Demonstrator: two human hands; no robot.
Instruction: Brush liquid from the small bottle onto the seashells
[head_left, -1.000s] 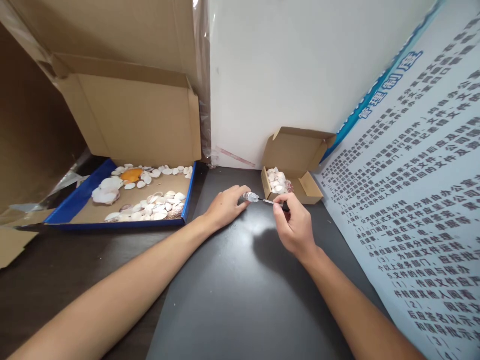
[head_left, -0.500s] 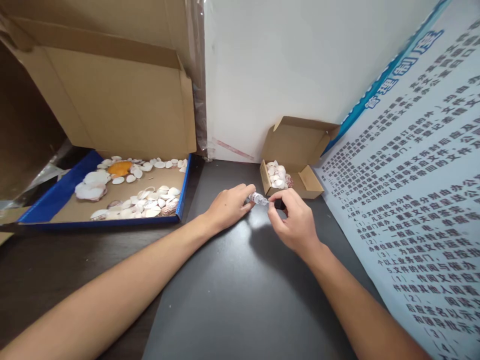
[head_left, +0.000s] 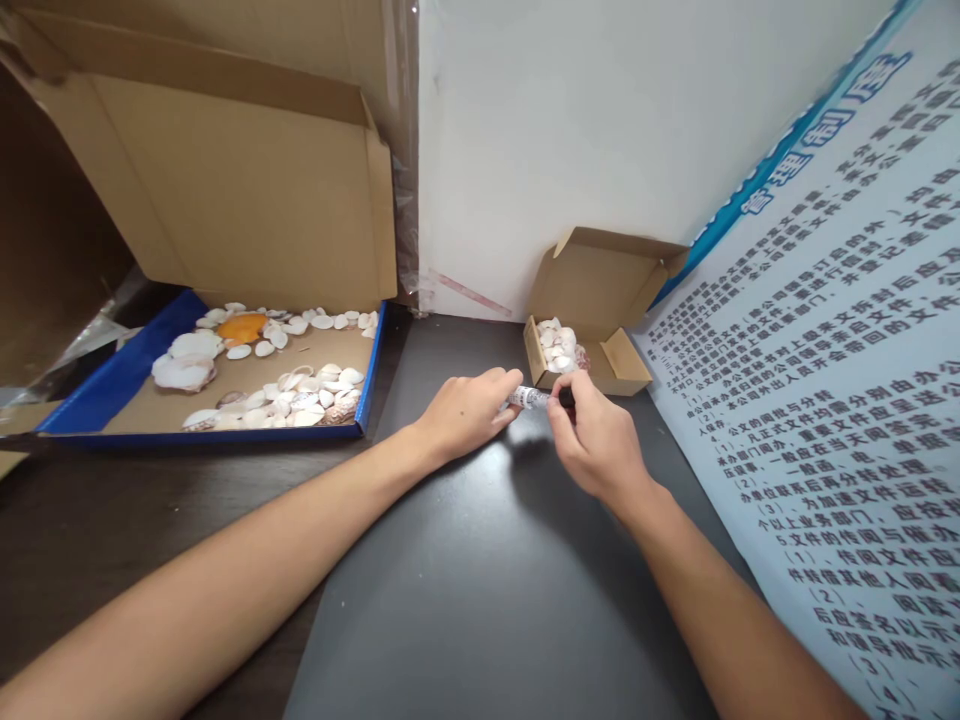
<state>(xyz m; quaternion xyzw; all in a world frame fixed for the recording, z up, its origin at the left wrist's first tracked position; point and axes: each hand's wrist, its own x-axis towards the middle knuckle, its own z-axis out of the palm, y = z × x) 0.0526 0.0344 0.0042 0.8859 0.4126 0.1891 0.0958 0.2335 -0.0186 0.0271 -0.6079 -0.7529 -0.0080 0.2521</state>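
My left hand (head_left: 471, 412) rests on the dark table (head_left: 480, 580), its fingers curled around the left end of a small clear bottle (head_left: 529, 398) lying on its side. My right hand (head_left: 596, 440) is closed around the bottle's black cap (head_left: 566, 397) at its right end. Both hands meet just in front of a small open cardboard box (head_left: 592, 330) filled with several white and pinkish shells (head_left: 559, 348).
A large flat box with a blue rim (head_left: 120, 380) sits at the left with several shells and one orange shell (head_left: 241, 327); its cardboard lid stands up behind. A white wall (head_left: 570, 130) is ahead. A printed poster (head_left: 832, 400) leans at the right.
The thin applicator that stuck out between bottle and cap a second ago has gone into the bottle; my right hand has brought the cap up against it.
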